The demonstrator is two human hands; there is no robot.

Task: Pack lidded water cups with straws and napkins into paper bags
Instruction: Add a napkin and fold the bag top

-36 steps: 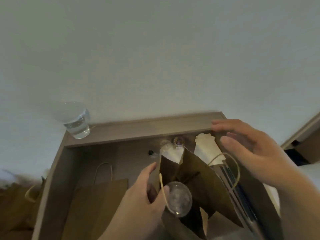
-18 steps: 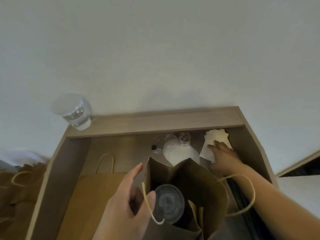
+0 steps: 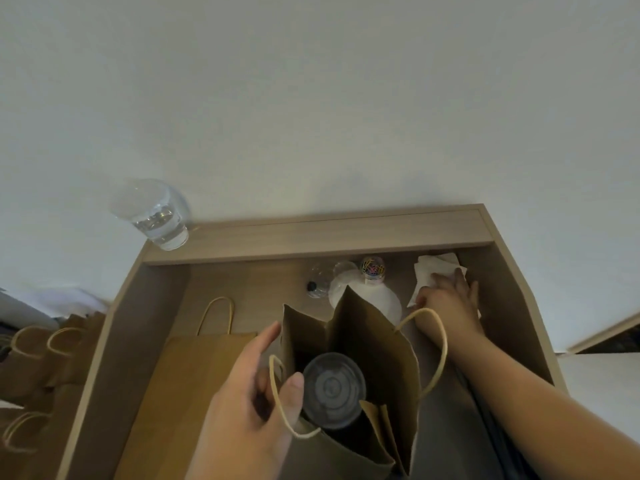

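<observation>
Inside the paper bag [image 3: 374,344] the left hand [image 3: 249,403] grips stands the cup [image 3: 334,389]; right hand [image 3: 446,303] presses napkins [image 3: 433,271].

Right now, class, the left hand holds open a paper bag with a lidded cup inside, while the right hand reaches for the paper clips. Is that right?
Not quite. The head view shows the right hand resting on the napkins instead. The left hand does hold the bag open, lidded cup inside.

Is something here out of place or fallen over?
A clear plastic bottle lies on its side behind the open paper bag. The water cup stands alone at the left end of the ledge, near its corner. No spill shows.
</observation>
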